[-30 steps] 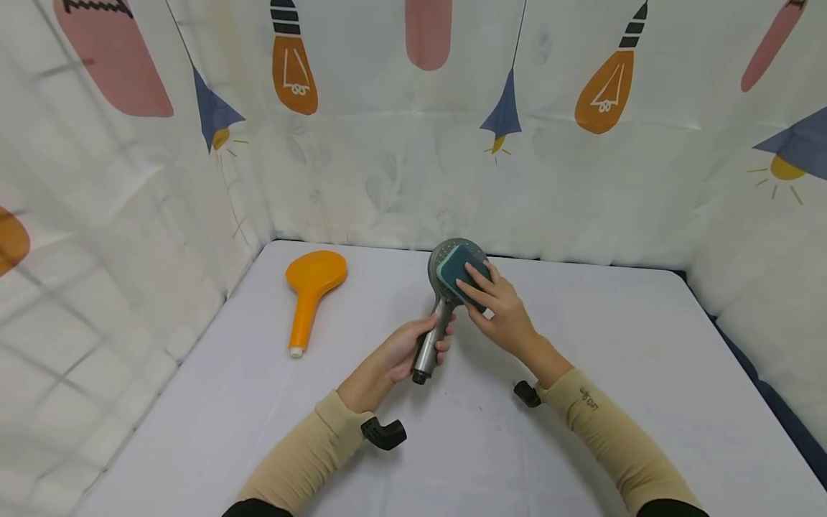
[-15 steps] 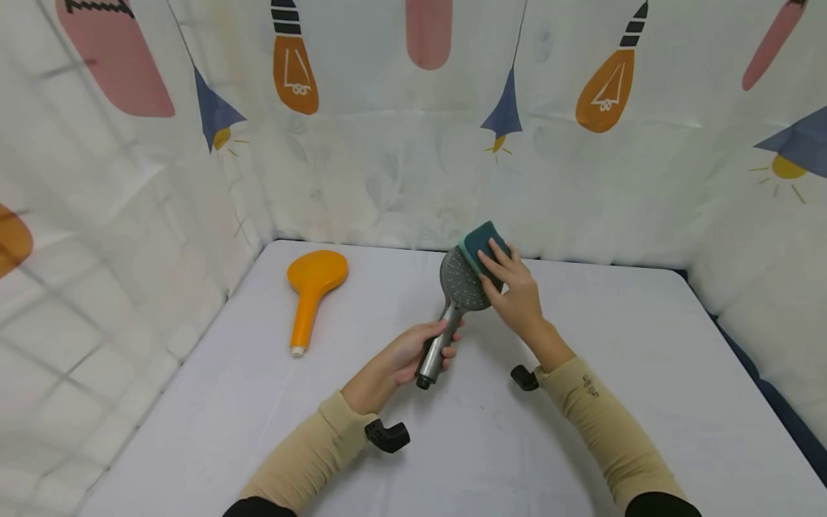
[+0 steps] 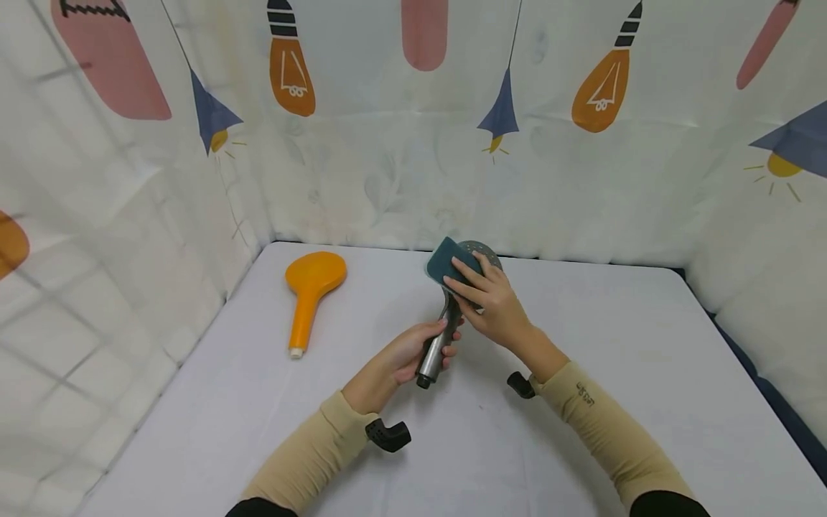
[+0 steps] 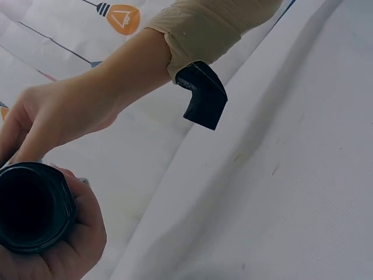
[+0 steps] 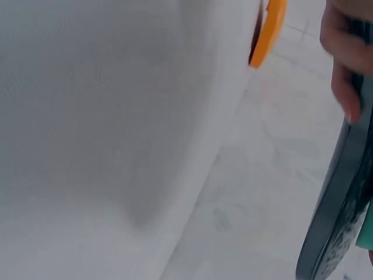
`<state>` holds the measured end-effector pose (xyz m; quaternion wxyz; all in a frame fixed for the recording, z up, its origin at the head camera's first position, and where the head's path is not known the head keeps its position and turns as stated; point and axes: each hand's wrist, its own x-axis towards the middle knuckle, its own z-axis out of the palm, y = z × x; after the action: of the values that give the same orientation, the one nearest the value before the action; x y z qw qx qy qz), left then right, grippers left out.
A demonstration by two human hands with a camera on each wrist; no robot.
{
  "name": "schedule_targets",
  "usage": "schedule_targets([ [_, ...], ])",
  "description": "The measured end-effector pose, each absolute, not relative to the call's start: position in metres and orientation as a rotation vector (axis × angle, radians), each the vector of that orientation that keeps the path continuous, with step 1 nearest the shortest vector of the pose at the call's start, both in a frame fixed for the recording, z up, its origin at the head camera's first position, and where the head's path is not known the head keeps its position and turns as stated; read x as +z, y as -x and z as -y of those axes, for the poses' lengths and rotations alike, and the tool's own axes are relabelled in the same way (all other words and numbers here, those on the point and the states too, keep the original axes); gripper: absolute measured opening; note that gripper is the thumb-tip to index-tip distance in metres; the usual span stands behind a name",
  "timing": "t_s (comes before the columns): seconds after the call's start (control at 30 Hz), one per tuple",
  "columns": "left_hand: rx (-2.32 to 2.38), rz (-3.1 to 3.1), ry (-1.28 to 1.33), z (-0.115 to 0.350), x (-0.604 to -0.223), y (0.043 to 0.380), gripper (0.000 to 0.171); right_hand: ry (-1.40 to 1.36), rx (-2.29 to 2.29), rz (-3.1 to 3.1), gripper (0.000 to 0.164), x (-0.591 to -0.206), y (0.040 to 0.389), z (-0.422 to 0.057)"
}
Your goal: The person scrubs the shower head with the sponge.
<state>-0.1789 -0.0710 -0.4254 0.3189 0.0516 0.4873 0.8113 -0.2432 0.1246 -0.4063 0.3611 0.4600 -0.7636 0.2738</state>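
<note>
My left hand (image 3: 399,353) grips the handle of a grey and silver shower head (image 3: 436,360), which is held up at a tilt above the table. The black hollow end of its handle faces the camera in the left wrist view. A teal sponge (image 3: 444,260) lies against the shower head's round face, held by the thumb and spread fingers of my right hand (image 3: 502,307). Sponge and fingers hide much of that face. In the right wrist view the shower head (image 5: 338,201) is seen from the side, with a light green strip of the sponge (image 5: 366,232) at its face.
An orange shower-head-shaped piece (image 3: 314,276) with a white tip lies at the left of the white table (image 3: 213,402). Printed cloth walls (image 3: 400,172) enclose the back and both sides. Small black cameras (image 3: 388,435) sit at both wrists.
The sponge has gone from the middle of the shower head's face to its upper right edge, then back across to its left side. The left hand's grip stays nearly in place.
</note>
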Motion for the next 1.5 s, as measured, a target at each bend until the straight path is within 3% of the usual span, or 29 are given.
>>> schedule_targets([
  [0.4, 2.098, -1.332, -0.110, 0.077, -0.427, 0.177, 0.049, -0.700, 1.030, 2.137, 0.041, -0.411, 0.260, -0.149],
  [0.8, 2.100, -1.332, -0.135, 0.072, -0.432, 0.176, 0.052, -1.174, 0.721, 1.968, 0.046, -0.413, 0.241, -0.118],
  [1.2, 2.180, -1.201, -0.139, 0.079, -0.431, 0.177, 0.047, -0.693, 1.077, 2.130, 0.040, -0.414, 0.257, -0.159],
  [1.5, 2.277, -0.992, -0.111, 0.080, -0.428, 0.181, 0.048, -0.899, 0.974, 2.085, 0.045, -0.431, 0.236, -0.152],
])
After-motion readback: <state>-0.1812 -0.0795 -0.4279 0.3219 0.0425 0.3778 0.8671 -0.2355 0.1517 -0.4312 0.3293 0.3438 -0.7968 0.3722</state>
